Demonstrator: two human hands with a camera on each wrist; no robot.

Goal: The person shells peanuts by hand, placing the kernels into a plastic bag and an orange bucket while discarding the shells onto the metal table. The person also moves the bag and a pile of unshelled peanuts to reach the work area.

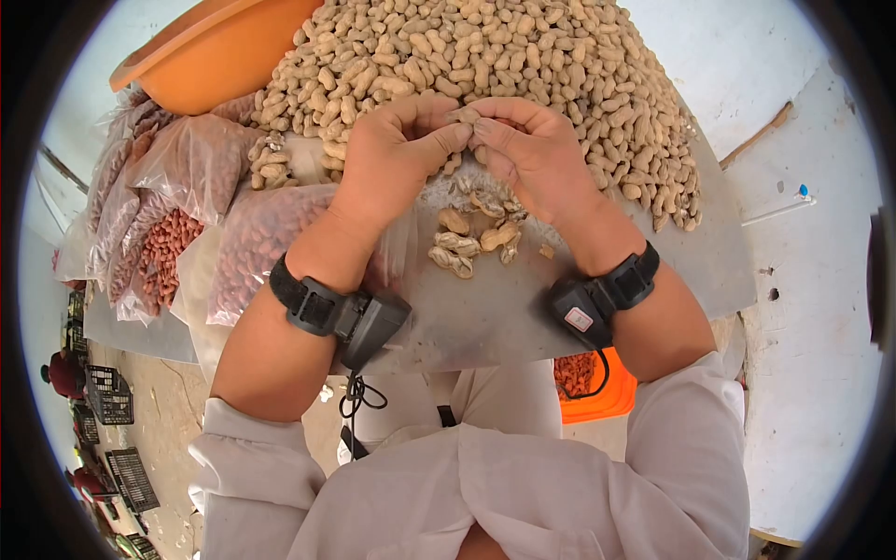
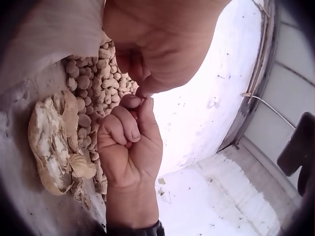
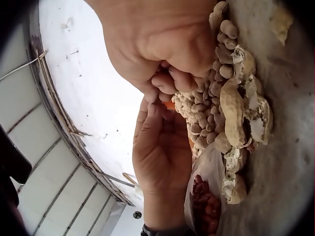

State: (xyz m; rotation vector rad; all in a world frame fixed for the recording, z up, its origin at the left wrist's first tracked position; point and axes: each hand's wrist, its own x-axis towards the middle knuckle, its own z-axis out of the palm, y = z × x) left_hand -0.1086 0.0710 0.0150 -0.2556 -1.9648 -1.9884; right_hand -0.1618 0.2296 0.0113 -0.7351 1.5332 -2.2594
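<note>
Both hands meet in front of a large heap of unshelled peanuts [image 1: 485,56]. Between the thumbs and fingertips is a small peanut [image 1: 464,115], mostly covered by the fingers. My left hand [image 1: 399,140] pinches it from one side, and my right hand [image 1: 534,154] pinches it from the other. In the left wrist view the curled fingers of the right hand [image 2: 129,142] touch the left fingertips. Below the hands, split peanut shells [image 1: 457,245] lie on the grey tabletop [image 1: 467,322]; they show close up as shells [image 3: 234,113] in the right wrist view.
Clear plastic bags [image 1: 191,163] of red peanut kernels [image 1: 168,245] stand at the left, beside an orange basin [image 1: 210,56]. An orange tub [image 1: 611,399] with reddish contents sits below the table's front edge. Black crates [image 1: 110,394] are on the floor at far left.
</note>
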